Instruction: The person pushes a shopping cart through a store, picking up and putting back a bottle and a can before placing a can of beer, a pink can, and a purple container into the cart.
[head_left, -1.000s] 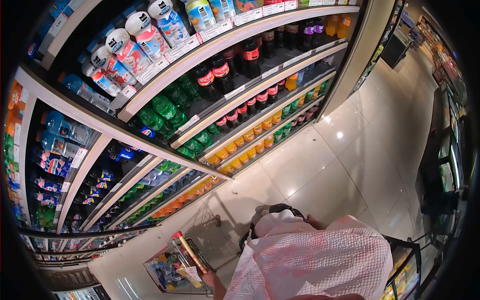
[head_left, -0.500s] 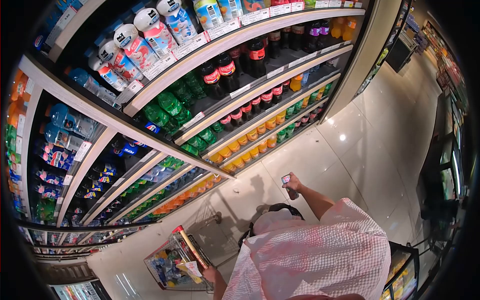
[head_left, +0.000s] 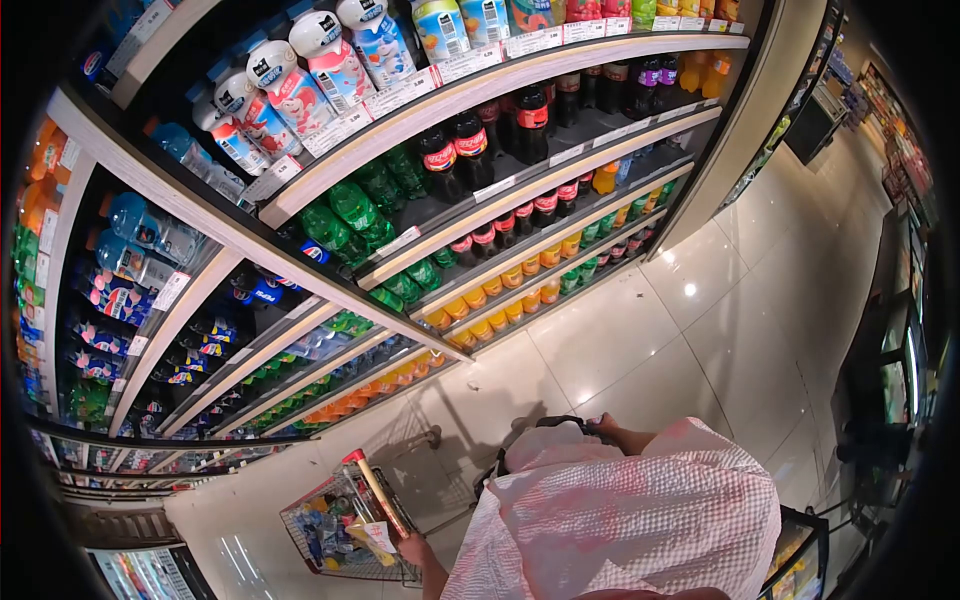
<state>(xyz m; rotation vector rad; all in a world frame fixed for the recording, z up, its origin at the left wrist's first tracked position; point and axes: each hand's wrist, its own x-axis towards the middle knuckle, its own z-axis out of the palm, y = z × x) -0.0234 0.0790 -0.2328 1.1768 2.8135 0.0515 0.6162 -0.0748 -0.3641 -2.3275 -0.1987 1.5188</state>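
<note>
My left hand (head_left: 414, 549) is closed around the handle (head_left: 380, 495) of a shopping cart (head_left: 330, 572). Several packaged goods lie in the cart, with a yellow packet (head_left: 360, 535) and a white paper (head_left: 379, 535) near the handle. My right hand (head_left: 606, 427) is close in front of my body, beside a dark rounded strap or bag edge (head_left: 572, 422). Its fingers look curled, and what they hold is mostly hidden. A pale checked garment (head_left: 620, 500) covers my body and part of the right arm.
Drink shelves (head_left: 590, 55) stand ahead and to the left, with cola bottles (head_left: 470, 150), green bottles (head_left: 350, 210) and white-capped milk drinks (head_left: 300, 100). Shiny floor tiles (head_left: 740, 330) run along the aisle to the right. A dark display case (head_left: 880, 400) borders the right side.
My right hand has drawn back toward my body; the small dark bottle it held out in front no longer shows clearly. My left hand stays on the cart handle. The view has shifted slightly.
</note>
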